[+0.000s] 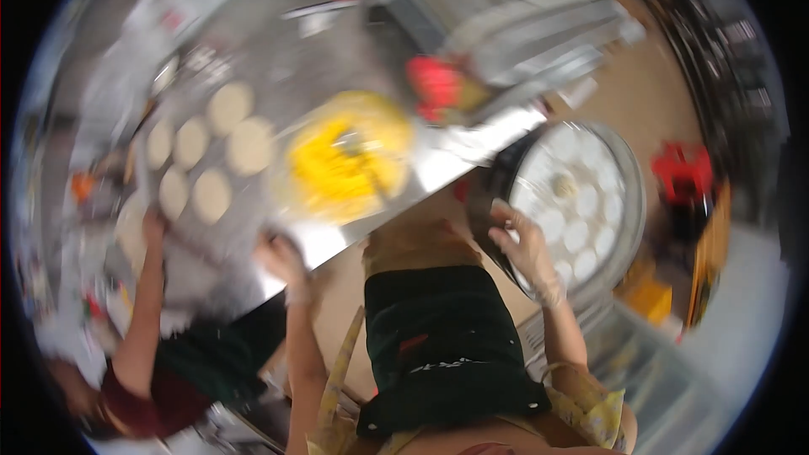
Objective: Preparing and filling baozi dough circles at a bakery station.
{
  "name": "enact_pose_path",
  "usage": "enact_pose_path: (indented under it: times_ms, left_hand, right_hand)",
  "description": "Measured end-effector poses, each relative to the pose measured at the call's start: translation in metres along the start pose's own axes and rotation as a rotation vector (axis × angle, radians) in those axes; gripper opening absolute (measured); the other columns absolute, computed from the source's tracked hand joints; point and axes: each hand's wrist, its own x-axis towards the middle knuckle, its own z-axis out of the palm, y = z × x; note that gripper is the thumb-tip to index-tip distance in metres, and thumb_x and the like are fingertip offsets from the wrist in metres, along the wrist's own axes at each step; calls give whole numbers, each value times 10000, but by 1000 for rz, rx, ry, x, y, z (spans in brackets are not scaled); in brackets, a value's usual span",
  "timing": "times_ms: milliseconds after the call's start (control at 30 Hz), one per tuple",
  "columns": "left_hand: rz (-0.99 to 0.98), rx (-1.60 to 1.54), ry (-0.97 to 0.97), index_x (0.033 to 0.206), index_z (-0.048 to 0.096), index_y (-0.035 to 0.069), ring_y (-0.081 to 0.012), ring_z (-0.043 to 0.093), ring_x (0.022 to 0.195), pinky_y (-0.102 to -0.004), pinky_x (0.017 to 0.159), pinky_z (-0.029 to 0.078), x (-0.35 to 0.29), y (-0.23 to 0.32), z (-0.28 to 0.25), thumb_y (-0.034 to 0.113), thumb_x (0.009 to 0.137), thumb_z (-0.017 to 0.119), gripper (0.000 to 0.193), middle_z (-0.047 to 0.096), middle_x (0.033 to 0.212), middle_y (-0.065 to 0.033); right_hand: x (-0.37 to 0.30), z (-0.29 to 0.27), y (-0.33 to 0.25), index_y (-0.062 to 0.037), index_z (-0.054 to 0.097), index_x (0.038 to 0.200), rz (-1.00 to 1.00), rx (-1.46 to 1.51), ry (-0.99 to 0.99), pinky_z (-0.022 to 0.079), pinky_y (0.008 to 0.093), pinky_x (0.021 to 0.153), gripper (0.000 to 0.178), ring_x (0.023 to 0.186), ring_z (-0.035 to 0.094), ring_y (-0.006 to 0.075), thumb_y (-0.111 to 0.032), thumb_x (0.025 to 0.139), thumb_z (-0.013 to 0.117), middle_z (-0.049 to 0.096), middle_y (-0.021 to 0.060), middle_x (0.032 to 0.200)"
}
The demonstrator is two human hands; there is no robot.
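My right hand [527,246], in a thin clear glove, is over the left rim of a large round metal pan [634,223]. Its fingers are curved and spread, with nothing visible between them. Rows of white round dough pieces [575,236] fill the pan, and one near the middle carries a small yellowish bit. Out to the left, my left hand [282,258] is near the front edge of the steel table [316,240]; motion smears its fingers. Beyond it, a wide bowl [396,131] holds a bright yellow filling [330,156] with a metal utensil in it.
Several flat dough rounds [229,109] lie on the table at the left. A co-worker's hand [153,226] touches a larger dough piece [132,232] there. Behind the bowl are a red item [434,86] and grey metal trays [531,42]. Another red object [683,170] stands right of the pan.
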Motion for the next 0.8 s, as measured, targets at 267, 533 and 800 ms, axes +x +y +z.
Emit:
enact_pose_path:
  times_ms: [267,533,800]
  left_hand:
    - [94,-119,-3,1265,511,44,-370,536,1016,-450,909,444,9,-4,-17,85,827,626,455,568,1168,-185]
    - [-36,-332,-173,1244,520,56,-370,551,1032,-457,915,454,41,-22,-32,110,823,640,442,566,1143,-161]
    - [-388,-736,-166,1209,561,6,-306,597,1044,-376,871,501,89,-54,-42,-15,879,571,331,569,1139,-179]
  right_hand:
    - [18,138,-136,-44,613,1198,-447,-82,-415,539,352,847,425,960,674,283,-114,800,746,679,140,1075]
    - [135,259,-254,-29,659,1048,-355,-63,-333,520,346,740,284,842,692,259,-235,853,664,696,161,879]
    - [344,384,-258,-37,661,1005,-319,-314,-85,515,406,753,321,869,677,329,-260,783,721,699,171,933]
